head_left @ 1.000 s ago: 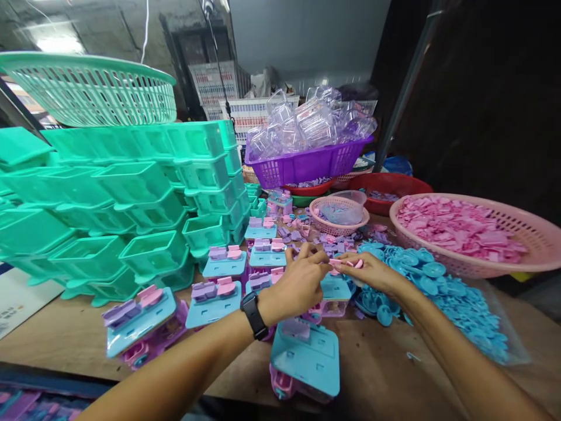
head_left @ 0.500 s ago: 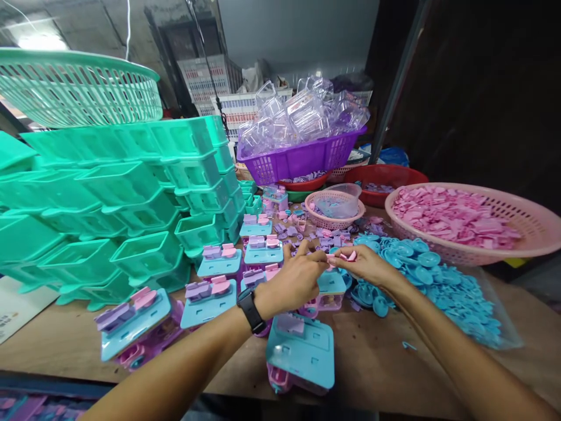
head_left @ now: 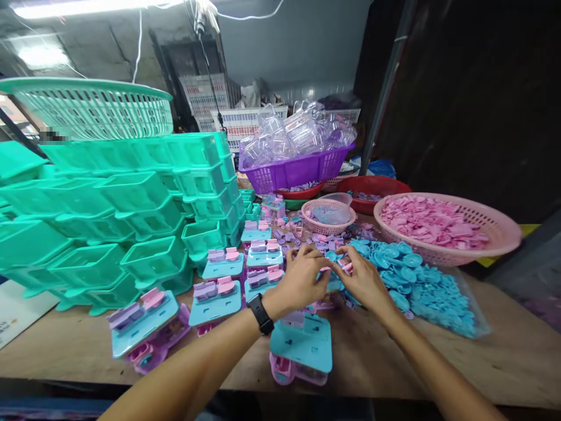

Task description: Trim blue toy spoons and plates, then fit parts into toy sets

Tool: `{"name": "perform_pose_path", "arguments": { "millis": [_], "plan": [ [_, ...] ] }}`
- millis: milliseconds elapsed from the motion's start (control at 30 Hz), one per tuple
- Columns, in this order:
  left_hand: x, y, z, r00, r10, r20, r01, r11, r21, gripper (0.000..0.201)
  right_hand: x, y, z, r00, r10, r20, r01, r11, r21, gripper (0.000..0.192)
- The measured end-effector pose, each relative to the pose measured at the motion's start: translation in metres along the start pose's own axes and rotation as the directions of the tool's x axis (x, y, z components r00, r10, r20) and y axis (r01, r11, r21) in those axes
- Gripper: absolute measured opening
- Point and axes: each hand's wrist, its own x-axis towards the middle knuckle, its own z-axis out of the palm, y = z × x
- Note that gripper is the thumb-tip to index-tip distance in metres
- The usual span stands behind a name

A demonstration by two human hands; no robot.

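Observation:
Above the table my left hand [head_left: 304,276] and my right hand [head_left: 363,280] are close together, fingertips pinched. Between them are small pink plastic pieces [head_left: 346,266], partly covered by the fingers; their exact kind is unclear. A dark watch band is on the left wrist. Below the hands is a toy box with a light-blue lid [head_left: 302,345] and a lilac piece on top. Several similar toy boxes [head_left: 215,301] stand to the left, bearing lilac and pink pieces. Another blue-topped toy [head_left: 336,285] is partly hidden beneath the hands.
Turquoise bins [head_left: 149,257] are stacked at left under a green basket [head_left: 100,108]. Blue plastic parts [head_left: 421,286] are heaped at right, by a pink basket [head_left: 499,234] of pink parts. Behind, a purple basket [head_left: 298,172] holds clear packaging. Loose lilac parts [head_left: 324,241] lie mid-table.
The camera view has tilted up and shifted slightly. Both hands stay close together at the pink pieces, with the right hand turned more upright and its fingers more bent.

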Motion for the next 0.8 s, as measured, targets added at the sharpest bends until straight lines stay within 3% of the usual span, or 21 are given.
{"name": "perform_pose_path", "arguments": {
  "millis": [100,167,233,333,433,633,700,800],
  "plan": [
    [-0.003,0.013,0.002,0.987,-0.155,-0.046,0.134,0.941,-0.309,0.032,-0.022,-0.016,0.0,0.992,-0.1,-0.074,0.096,0.994,-0.055,0.036],
    [-0.008,0.018,-0.002,0.976,-0.217,-0.002,0.19,0.859,-0.475,0.027,-0.034,-0.029,-0.003,0.992,-0.123,-0.036,0.122,0.992,-0.043,0.046],
    [-0.016,0.019,-0.01,0.968,-0.251,-0.009,0.207,0.817,-0.538,0.02,-0.043,-0.042,-0.012,0.992,-0.111,0.065,0.107,0.993,0.05,0.053],
    [-0.035,0.016,-0.022,0.974,-0.181,-0.137,0.105,0.896,-0.432,0.015,-0.052,-0.056,-0.026,0.973,-0.024,0.229,-0.042,0.959,0.28,0.054],
    [-0.057,0.01,-0.024,0.981,-0.026,-0.192,-0.036,0.949,-0.314,0.011,-0.059,-0.063,-0.029,0.956,0.062,0.286,-0.176,0.903,0.393,0.04],
    [-0.095,-0.002,-0.005,0.951,0.051,-0.306,-0.098,0.985,-0.143,0.015,-0.073,-0.06,-0.011,0.957,0.128,0.261,-0.196,0.947,0.256,0.038],
    [-0.107,-0.004,0.001,0.952,0.121,-0.282,-0.146,0.987,-0.071,0.022,-0.072,-0.061,-0.013,0.953,0.092,0.289,-0.153,0.968,0.197,0.037],
    [-0.119,-0.004,0.005,0.968,0.212,-0.137,-0.21,0.977,0.028,0.044,-0.064,-0.066,-0.021,0.927,0.027,0.374,-0.085,0.986,0.141,0.036]
  ]
}}
